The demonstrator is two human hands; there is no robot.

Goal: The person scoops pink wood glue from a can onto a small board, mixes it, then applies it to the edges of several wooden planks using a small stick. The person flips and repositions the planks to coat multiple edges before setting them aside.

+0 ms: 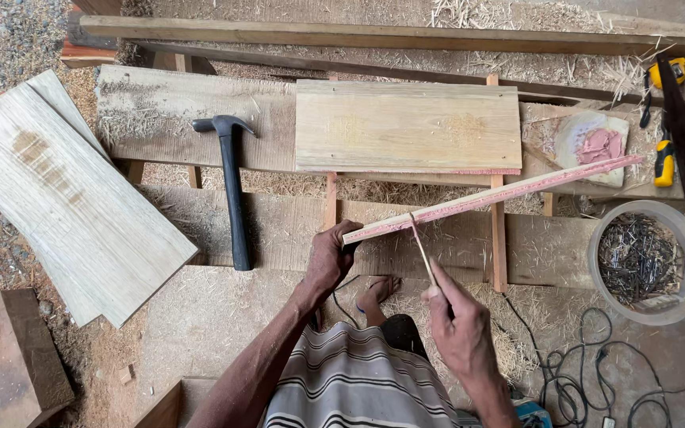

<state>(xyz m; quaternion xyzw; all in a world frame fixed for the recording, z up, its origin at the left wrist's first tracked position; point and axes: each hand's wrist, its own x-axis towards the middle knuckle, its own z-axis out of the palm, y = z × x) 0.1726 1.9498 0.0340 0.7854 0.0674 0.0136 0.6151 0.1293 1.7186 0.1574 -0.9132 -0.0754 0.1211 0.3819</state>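
Thin stick meeting a long wood strip over the workbench

The right hand (461, 321), at five o'clock from frame centre, is closed in a pinch on a thin wooden stick (422, 250), whose tip touches the pink-smeared edge of a long wood strip (491, 195); the left hand (331, 257), at six o'clock, is curled shut round the strip's near end, the far end running off toward two o'clock; the strip looks light and slender, likely springy, best gripped near the end as held; the stick seems frail enough to snap; at nine o'clock lies a black claw hammer (234, 190); at three o'clock a plastic tub of nails (645, 261); at twelve o'clock a flat board (407, 127) rests on the bench.
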